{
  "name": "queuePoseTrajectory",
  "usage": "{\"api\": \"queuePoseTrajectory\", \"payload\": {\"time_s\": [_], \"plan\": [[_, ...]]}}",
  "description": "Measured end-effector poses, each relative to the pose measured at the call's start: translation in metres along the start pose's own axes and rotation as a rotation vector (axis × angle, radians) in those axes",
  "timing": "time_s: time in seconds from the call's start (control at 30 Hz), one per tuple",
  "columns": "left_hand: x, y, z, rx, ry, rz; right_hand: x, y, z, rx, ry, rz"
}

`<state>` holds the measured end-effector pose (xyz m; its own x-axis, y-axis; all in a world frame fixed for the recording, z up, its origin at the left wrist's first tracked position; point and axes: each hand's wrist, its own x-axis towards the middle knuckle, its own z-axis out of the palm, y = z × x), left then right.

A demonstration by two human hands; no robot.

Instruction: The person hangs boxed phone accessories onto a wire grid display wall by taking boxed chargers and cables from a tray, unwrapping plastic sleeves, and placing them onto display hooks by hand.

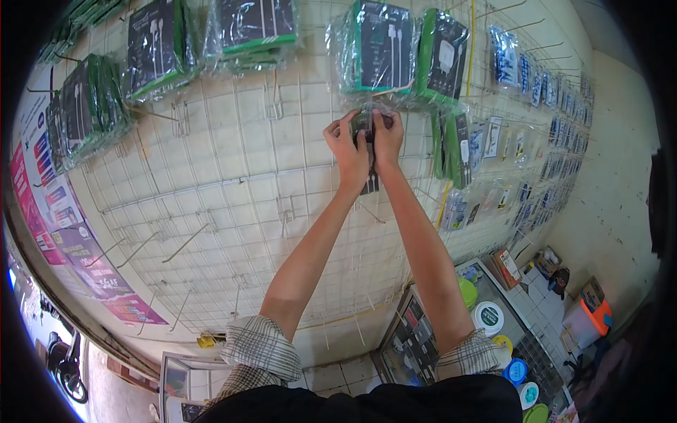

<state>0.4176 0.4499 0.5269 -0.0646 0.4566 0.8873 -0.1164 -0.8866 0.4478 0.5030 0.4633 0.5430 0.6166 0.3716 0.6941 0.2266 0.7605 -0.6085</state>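
Observation:
Both my arms reach up to a wire grid on the wall. My left hand [348, 146] and my right hand [387, 138] are closed on a dark cable package [370, 182], one at each side. Its lower end shows a picture of cables; the fingers cover most of the rest. Right above my hands hang green-and-black cable packs [383, 49] in clear plastic, with a metal hook end in front of them. To their right is a charger pack [444, 56], and lower down hang narrower green packs [458, 144].
More bagged cable packs [159, 46] hang at the upper left. Bare hooks [187, 243] stick out at the lower left. Small blister packs [532, 77] fill the right side. Below stands a glass display case [416, 331] with round tubs [488, 318] on top.

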Motion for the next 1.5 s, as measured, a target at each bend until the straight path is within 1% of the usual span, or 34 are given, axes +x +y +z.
{"api": "queuePoseTrajectory", "payload": {"time_s": [0.03,0.1,0.13,0.17,0.23,0.3,0.33,0.37,0.4,0.43,0.47,0.5,0.53,0.57,0.6,0.63,0.7,0.77,0.83,0.87,0.93,0.97,1.0,1.07,1.1,1.13,1.2,1.23,1.3,1.33,1.4,1.43,1.47,1.5], "plan": [[-0.004,0.001,-0.004,0.009,0.004,-0.009,-0.006,0.001,-0.005,0.001,-0.007,0.012],[-0.015,0.007,-0.013,0.002,-0.086,-0.042,-0.025,-0.003,-0.02,0.054,-0.034,-0.019],[-0.021,0.011,-0.02,0.07,-0.125,-0.028,-0.039,-0.016,-0.031,0.035,-0.049,-0.004],[-0.028,0.02,-0.029,0.079,-0.113,-0.034,-0.055,-0.035,-0.043,0.017,-0.067,0.01],[-0.05,0.047,-0.052,0.09,-0.16,0.065,-0.093,-0.078,-0.064,-0.077,-0.018,-0.077],[-0.083,0.067,-0.084,-0.021,-0.219,0.044,-0.137,-0.097,-0.088,-0.061,0.042,-0.152],[-0.106,0.081,-0.104,-0.028,-0.211,-0.014,-0.166,-0.107,-0.089,-0.018,0.099,-0.219],[-0.133,0.091,-0.124,-0.031,-0.199,-0.072,-0.203,-0.105,-0.093,0.097,0.158,-0.222],[-0.158,0.093,-0.145,-0.003,-0.223,-0.034,-0.24,-0.099,-0.1,0.11,0.039,-0.269],[-0.185,0.094,-0.168,0.033,-0.245,0.002,-0.276,-0.089,-0.107,0.122,-0.141,-0.23],[-0.214,0.093,-0.189,0.084,-0.244,-0.095,-0.302,-0.084,-0.11,0.007,-0.452,-0.27],[-0.246,0.091,-0.21,0.139,-0.233,-0.194,-0.33,-0.089,-0.108,-0.122,-0.715,0.005],[-0.284,0.09,-0.231,0.189,-0.15,-0.398,-0.377,-0.062,-0.112,-0.018,-0.828,0.331],[-0.324,0.089,-0.252,0.234,-0.054,-0.606,-0.42,-0.037,-0.121,-0.014,-0.981,0.56],[-0.366,0.089,-0.275,0.286,0.034,-0.743,-0.463,-0.011,-0.134,-0.018,-1.14,0.793],[-0.408,0.094,-0.298,0.335,0.134,-0.887,-0.502,0.019,-0.153,0.014,-1.213,0.83],[-0.49,0.117,-0.343,0.518,0.409,-1.103,-0.559,0.082,-0.205,-0.088,-1.804,0.697],[-0.582,0.152,-0.382,0.746,0.641,-1.159,-0.579,0.129,-0.254,-0.262,-2.253,0.527],[-0.632,0.197,-0.396,0.987,0.932,-1.165,-0.556,0.147,-0.252,-0.394,-2.696,0.317],[-0.65,0.219,-0.4,1.064,1.065,-1.177,-0.558,0.153,-0.24,-0.353,-2.792,0.26],[-0.674,0.252,-0.4,1.151,1.333,-1.171,-0.569,0.165,-0.221,-0.315,-2.436,0.528],[-0.682,0.262,-0.399,1.161,1.464,-1.136,-0.574,0.168,-0.201,-0.291,-2.443,0.474],[-0.688,0.267,-0.395,1.166,1.542,-1.148,-0.579,0.162,-0.168,-0.271,-2.44,0.421],[-0.696,0.271,-0.399,1.158,1.671,-1.031,-0.606,0.154,-0.107,-0.137,-2.384,0.372],[-0.693,0.271,-0.402,1.162,1.719,-1.033,-0.618,0.134,-0.069,-0.059,-2.358,0.288],[-0.683,0.27,-0.407,1.18,1.732,-0.979,-0.633,0.112,-0.031,0.017,-2.324,0.21],[-0.656,0.267,-0.423,1.206,1.746,-0.882,-0.68,0.088,0.025,0.126,-2.293,0.301],[-0.641,0.264,-0.434,1.208,1.752,-0.838,-0.698,0.06,0.051,0.189,-2.284,0.375],[-0.622,0.256,-0.461,1.145,1.688,-0.713,-0.739,0.009,0.089,0.356,-2.261,0.525],[-0.614,0.253,-0.477,1.147,1.637,-0.731,-0.763,-0.011,0.099,0.461,-2.247,0.605],[-0.608,0.246,-0.514,1.131,1.53,-0.784,-0.806,-0.05,0.113,0.586,-2.309,0.743],[-0.609,0.241,-0.532,1.112,1.475,-0.816,-0.828,-0.063,0.115,0.506,-2.4,0.794],[-0.62,0.232,-0.549,1.04,1.49,-0.881,-0.847,-0.074,0.114,0.423,-2.486,0.846],[-0.638,0.218,-0.567,0.969,1.502,-0.94,-0.871,-0.077,0.108,0.431,-2.513,0.85]]}}
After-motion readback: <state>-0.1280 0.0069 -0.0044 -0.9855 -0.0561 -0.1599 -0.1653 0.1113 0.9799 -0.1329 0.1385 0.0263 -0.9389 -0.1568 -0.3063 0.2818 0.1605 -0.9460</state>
